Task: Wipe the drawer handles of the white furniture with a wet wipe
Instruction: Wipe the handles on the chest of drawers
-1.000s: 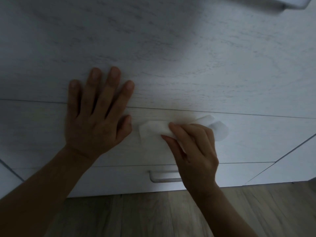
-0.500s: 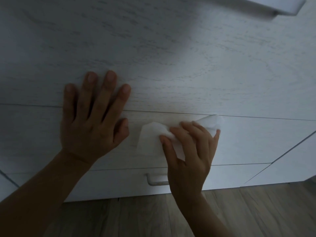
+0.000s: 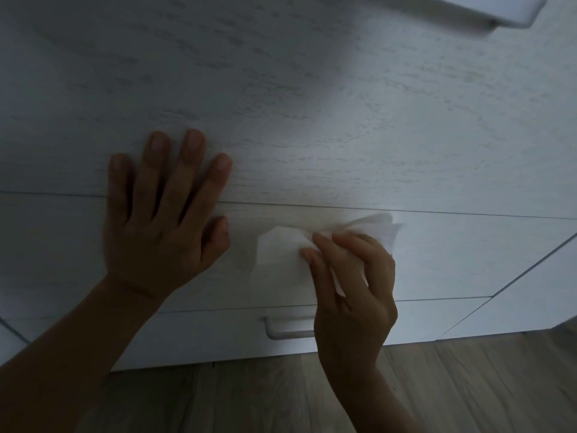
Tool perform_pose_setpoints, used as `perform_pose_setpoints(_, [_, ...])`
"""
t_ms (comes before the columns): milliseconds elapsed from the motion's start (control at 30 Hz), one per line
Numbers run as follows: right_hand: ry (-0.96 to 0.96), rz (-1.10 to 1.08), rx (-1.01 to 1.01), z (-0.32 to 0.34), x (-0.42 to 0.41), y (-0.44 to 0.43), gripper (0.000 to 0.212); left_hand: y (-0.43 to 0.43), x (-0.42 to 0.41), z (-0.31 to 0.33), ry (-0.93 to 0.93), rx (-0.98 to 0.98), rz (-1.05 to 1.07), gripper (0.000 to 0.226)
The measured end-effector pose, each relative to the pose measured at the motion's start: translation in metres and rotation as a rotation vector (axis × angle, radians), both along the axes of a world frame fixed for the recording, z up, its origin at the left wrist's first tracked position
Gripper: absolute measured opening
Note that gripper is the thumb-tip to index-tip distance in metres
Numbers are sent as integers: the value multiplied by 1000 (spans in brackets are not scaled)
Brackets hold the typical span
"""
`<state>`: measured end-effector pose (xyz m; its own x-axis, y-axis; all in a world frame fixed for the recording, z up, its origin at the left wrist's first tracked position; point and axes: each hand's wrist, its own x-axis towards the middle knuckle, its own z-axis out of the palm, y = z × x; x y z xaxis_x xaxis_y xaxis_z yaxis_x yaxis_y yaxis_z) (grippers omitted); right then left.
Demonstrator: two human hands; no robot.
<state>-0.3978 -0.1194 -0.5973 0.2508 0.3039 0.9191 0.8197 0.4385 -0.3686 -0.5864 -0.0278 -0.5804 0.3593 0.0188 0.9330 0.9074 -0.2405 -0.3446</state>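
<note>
Here the left hand [image 3: 162, 226] lies spread flat on the white furniture [image 3: 343, 120], the right hand [image 3: 349, 285] pinching the wet wipe [image 3: 281, 248].

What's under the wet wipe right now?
The wet wipe lies against the middle drawer front, gripped by the right hand. Any handle beneath is covered; the lower drawer's handle shows below.

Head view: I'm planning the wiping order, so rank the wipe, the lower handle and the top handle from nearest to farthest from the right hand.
1. The wipe, pinched in the right hand itself.
2. The lower handle, just below, partly hidden behind that hand.
3. The top handle, far up in the upper right corner.
</note>
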Motion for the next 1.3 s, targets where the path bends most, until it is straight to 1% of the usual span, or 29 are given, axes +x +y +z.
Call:
perform_pose_setpoints(100, [1, 22, 47, 0, 9, -1, 13, 0, -1, 0, 1, -3, -10, 61])
perform_pose_setpoints(233, [64, -28, 50, -1, 23, -4, 11, -1, -1, -1, 1, -20, -29, 62])
perform_pose_setpoints(367, [238, -85, -19, 4, 22, -7, 9, -2, -1, 0, 4, -34, -75, 62])
perform_pose_setpoints(467, [434, -53, -107, 9, 12, -13, 14, -3, -1, 0, -15, -86, -119, 61])
perform_pose_setpoints(567, [614, 27, -230, 9, -9, -23, 43, -4, -2, -1, -22, -176, -155, 61])
perform_pose_setpoints(600, [675, 47, -253, 10, -13, -25, 49, -4, -2, -1, -22, -188, -159, 61])
perform_pose_setpoints(667, [773, 78, -280, 15, -15, -24, 48, -4, -2, 0, -20, -186, -156, 61])
perform_pose_setpoints(733, [829, 84, -310, 21, -12, -18, 35, -5, -1, 0, -28, -184, -156, 61])
perform_pose_setpoints(800, [786, 71, -325, 25, -11, -13, 35, -6, 0, -1, -36, -170, -161, 61])
perform_pose_setpoints(900, [678, 30, -284, 17, -16, -12, 50, -5, 0, -2, -30, -115, -132, 61])
perform_pose_setpoints(1033, [558, -29, -202, 0, -16, -12, 43, -4, 0, -1, -20, -76, -73, 63])
perform_pose_setpoints(1067, [524, -41, -191, -4, -18, -12, 45, -4, 0, -1, -21, -74, -62, 63])
perform_pose_setpoints(1167, [433, -71, -211, -11, -26, -11, 63, -4, 0, -1, -6, -54, -36, 63])
perform_pose_setpoints(1300, [343, -74, -244, -18, -26, -12, 63, -3, 1, 0, -7, -48, -27, 62])
